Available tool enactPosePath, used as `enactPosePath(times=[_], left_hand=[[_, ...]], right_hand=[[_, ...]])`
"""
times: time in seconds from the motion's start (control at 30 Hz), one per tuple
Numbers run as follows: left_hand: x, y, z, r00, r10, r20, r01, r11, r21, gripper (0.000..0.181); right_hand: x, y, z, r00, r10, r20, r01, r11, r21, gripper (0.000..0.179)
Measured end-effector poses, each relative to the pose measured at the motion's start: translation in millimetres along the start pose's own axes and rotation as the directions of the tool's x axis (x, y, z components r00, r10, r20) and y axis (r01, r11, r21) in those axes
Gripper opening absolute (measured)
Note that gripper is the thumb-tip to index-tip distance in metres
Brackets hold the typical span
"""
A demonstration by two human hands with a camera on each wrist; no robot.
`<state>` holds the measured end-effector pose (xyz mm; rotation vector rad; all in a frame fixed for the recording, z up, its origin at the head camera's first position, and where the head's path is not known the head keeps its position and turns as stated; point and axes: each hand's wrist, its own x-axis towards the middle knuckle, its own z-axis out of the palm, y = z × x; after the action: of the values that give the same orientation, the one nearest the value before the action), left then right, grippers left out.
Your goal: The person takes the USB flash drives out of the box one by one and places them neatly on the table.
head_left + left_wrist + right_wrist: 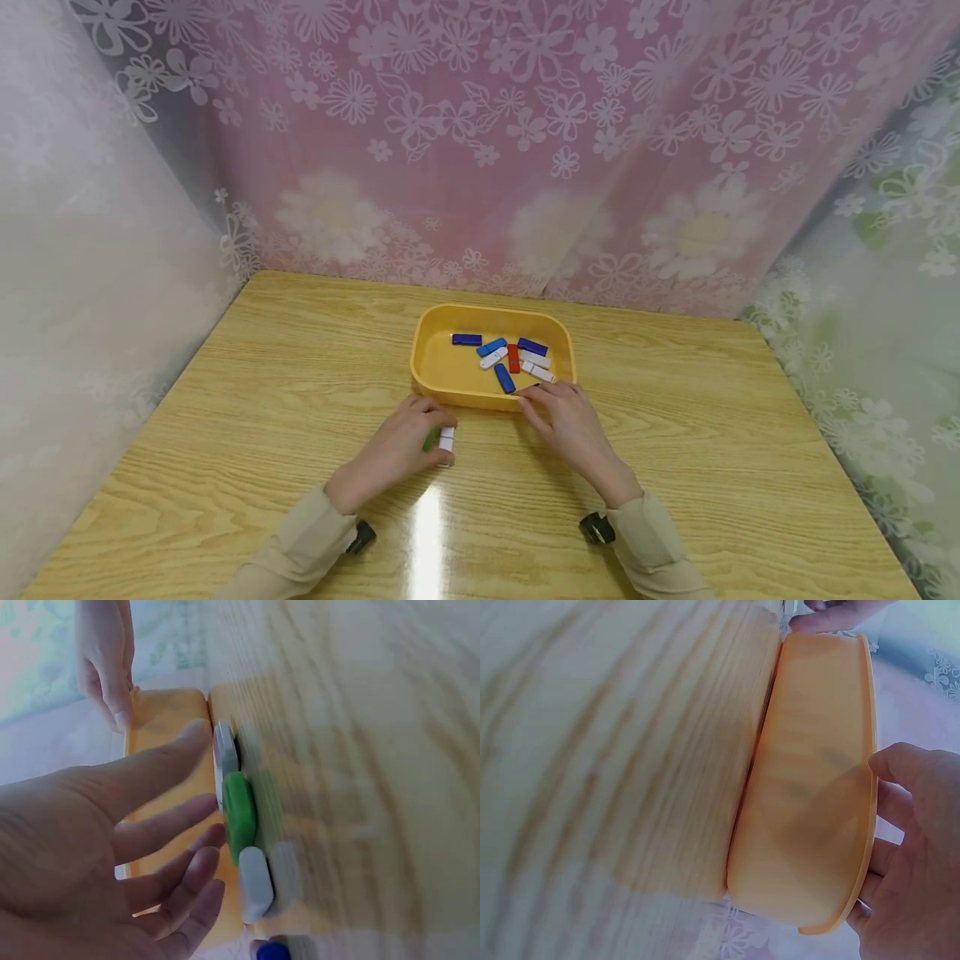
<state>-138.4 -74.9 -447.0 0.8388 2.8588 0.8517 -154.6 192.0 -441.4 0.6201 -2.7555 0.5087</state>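
On the table in front of the box, my left hand (401, 437) is over a white USB stick (447, 438). Thumb and index finger lie at this white stick's two ends. Beside it in the left wrist view are a green USB stick (240, 814), a second white stick (256, 886) and a blue one (274, 951). My right hand (566, 421) reaches over the near rim of the yellow box (438, 379). Its thumb touches the rim, and the fingertips are hidden inside, close to a dark blue stick. I cannot tell whether they hold it.
Inside the box lie several more USB sticks, among them a red one (513, 358), a blue one (504, 378) and a white one (494, 358). The box stands on a wood-grain table (300, 358). Flowered curtains (465, 167) hang behind it and at both sides.
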Motion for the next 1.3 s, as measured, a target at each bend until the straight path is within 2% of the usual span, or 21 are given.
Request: enactPosePath(times=[0.1, 0.3, 0.5, 0.63, 0.77, 0.83, 1.0, 1.1, 1.2, 1.3], left_hand=[[0.6, -0.3, -1.8, 1.0, -0.005, -0.027, 0.005, 1.0, -0.028, 0.033], [3.3, -0.6, -6.0, 0.99, -0.004, -0.14, -0.003, 0.999, -0.052, 0.014], [9.4, 1.3, -15.2, 0.977, -0.019, -0.214, -0.001, 0.995, -0.096, 0.012], [20.5, 2.5, -26.7, 0.959, 0.011, -0.283, -0.035, 0.996, -0.079, 0.012], [39.4, 1.5, -36.6, 0.941, 0.032, -0.337, -0.055, 0.997, -0.059, 0.013], [51.0, 0.0, -38.0, 0.941, 0.033, -0.337, -0.05, 0.998, -0.042, 0.014], [81.3, -4.6, -32.4, 0.962, 0.029, -0.271, -0.032, 0.999, -0.005, 0.019], [97.5, -7.0, -26.3, 0.97, 0.038, -0.241, -0.039, 0.999, 0.003, 0.02], [110.6, -8.9, -20.3, 0.977, 0.038, -0.208, -0.035, 0.999, 0.019, 0.02], [120.2, -10.3, -16.3, 0.987, 0.011, -0.159, -0.006, 0.999, 0.036, 0.023]], right_hand=[[0.0, -0.4, -0.6, 1.0, 0.0, 0.002, 0.0, 1.0, 0.0, 0.014], [0.1, -1.7, -0.9, 1.0, 0.006, 0.002, -0.006, 1.0, -0.004, 0.016], [0.0, -1.7, -0.4, 0.999, 0.028, 0.021, -0.028, 1.0, -0.002, 0.017], [0.2, -2.2, -1.1, 0.999, 0.039, 0.034, -0.039, 0.999, 0.002, 0.018], [0.7, -2.8, -1.4, 0.999, 0.029, 0.026, -0.029, 1.0, -0.005, 0.016], [0.9, -2.5, -1.3, 1.0, 0.022, 0.016, -0.021, 1.0, -0.008, 0.015], [0.4, -1.4, -0.6, 1.0, 0.017, 0.008, -0.017, 1.0, -0.015, 0.015], [-0.1, -1.2, 0.0, 1.0, 0.018, 0.013, -0.017, 1.0, -0.018, 0.015], [-0.5, -1.1, 0.4, 1.0, 0.011, 0.006, -0.01, 1.0, -0.015, 0.015], [-0.3, -0.3, 0.4, 1.0, 0.002, -0.004, -0.002, 1.0, -0.015, 0.014]])
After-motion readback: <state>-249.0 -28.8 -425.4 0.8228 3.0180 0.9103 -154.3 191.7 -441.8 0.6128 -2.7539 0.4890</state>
